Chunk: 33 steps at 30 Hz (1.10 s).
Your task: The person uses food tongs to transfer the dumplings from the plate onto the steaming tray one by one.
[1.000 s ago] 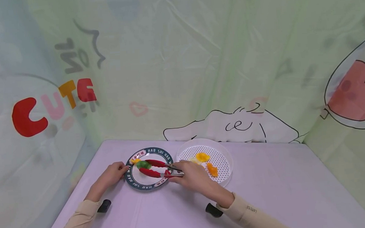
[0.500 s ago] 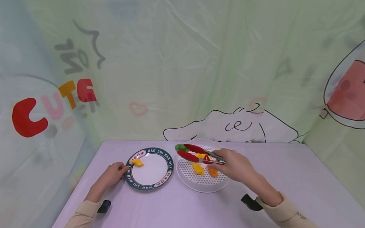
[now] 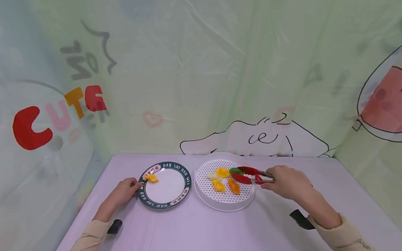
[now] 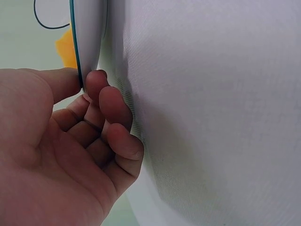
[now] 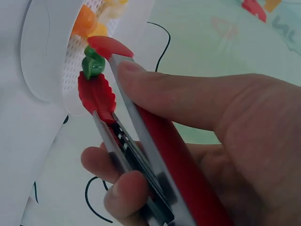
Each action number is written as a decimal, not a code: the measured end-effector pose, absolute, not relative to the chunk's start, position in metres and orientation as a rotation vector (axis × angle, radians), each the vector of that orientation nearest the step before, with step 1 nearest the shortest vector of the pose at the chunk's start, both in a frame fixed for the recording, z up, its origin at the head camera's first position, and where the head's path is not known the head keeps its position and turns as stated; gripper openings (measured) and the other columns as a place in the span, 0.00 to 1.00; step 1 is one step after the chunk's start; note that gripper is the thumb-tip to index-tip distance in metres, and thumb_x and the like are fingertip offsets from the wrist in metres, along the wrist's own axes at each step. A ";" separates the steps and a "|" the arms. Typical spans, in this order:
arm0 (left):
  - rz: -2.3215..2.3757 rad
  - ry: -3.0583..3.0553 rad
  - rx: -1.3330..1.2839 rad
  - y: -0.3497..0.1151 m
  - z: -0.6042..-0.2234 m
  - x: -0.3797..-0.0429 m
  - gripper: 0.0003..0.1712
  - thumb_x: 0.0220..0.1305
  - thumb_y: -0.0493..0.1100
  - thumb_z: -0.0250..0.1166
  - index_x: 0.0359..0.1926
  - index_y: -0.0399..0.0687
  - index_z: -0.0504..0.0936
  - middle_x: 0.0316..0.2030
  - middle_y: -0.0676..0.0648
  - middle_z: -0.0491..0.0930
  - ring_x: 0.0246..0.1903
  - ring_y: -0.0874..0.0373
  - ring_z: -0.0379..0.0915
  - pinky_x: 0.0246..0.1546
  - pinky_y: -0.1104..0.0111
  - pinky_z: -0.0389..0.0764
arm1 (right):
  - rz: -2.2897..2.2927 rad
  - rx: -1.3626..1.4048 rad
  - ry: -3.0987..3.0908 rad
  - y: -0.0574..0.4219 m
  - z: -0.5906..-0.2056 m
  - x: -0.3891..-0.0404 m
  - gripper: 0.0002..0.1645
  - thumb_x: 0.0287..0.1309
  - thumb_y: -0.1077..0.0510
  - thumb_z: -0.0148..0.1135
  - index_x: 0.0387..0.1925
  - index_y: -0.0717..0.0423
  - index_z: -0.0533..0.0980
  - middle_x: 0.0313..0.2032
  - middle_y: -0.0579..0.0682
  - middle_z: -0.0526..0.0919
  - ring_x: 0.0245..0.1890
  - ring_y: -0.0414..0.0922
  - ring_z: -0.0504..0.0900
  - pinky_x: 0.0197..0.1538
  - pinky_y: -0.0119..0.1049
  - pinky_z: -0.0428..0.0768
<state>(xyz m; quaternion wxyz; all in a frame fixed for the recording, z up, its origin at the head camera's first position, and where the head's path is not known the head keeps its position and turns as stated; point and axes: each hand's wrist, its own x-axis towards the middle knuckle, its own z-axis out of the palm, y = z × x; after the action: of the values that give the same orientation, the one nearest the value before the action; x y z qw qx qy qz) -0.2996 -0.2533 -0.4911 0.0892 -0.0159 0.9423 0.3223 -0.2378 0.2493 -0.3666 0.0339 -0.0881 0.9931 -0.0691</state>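
My right hand (image 3: 289, 181) grips red-tipped metal tongs (image 5: 162, 155), thumb on one arm and fingers on the other. Between the tong tips sits a green dumpling-shaped piece (image 5: 93, 61), over the right part of a round white steamer tray (image 3: 225, 206) with a perforated floor. Inside the tray lie two yellow pieces, one (image 3: 222, 172) behind the other (image 3: 218, 185), along with an orange piece (image 3: 234, 186) and a pale one (image 3: 212, 176). On the left, my left hand (image 3: 126, 191) pinches the dark-rimmed plate (image 3: 187, 180), thumb above the rim and fingertip beneath. One yellow piece (image 3: 151, 178) rests on this plate.
A pale lilac cloth covers the table (image 3: 179, 236). Printed curtains (image 3: 205, 83) hang behind and along both sides, close to the table's far edge. The plate and tray stand side by side near the back. Black wrist mounts (image 3: 302, 219) stick out beneath the forearms.
My right hand has carried the green piece in the tongs from the plate rightward to the tray's right side. A front yellow piece now shows in the tray. The left hand stays put.
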 end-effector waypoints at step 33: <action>1.016 2.799 -0.021 -0.254 -0.491 -0.298 0.13 0.76 0.45 0.54 0.36 0.41 0.77 0.25 0.48 0.73 0.28 0.57 0.68 0.29 0.67 0.70 | -0.190 -0.207 3.022 0.241 -0.365 -0.242 0.31 0.52 0.45 0.75 0.48 0.65 0.80 0.30 0.50 0.80 0.28 0.46 0.73 0.27 0.36 0.72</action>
<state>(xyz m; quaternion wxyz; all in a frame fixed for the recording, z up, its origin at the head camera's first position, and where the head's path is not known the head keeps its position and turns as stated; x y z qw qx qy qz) -0.2980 -0.2536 -0.4910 0.0819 -0.0071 0.9368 0.3400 -0.2419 0.2415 -0.3647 0.0532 -0.0681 0.9943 -0.0625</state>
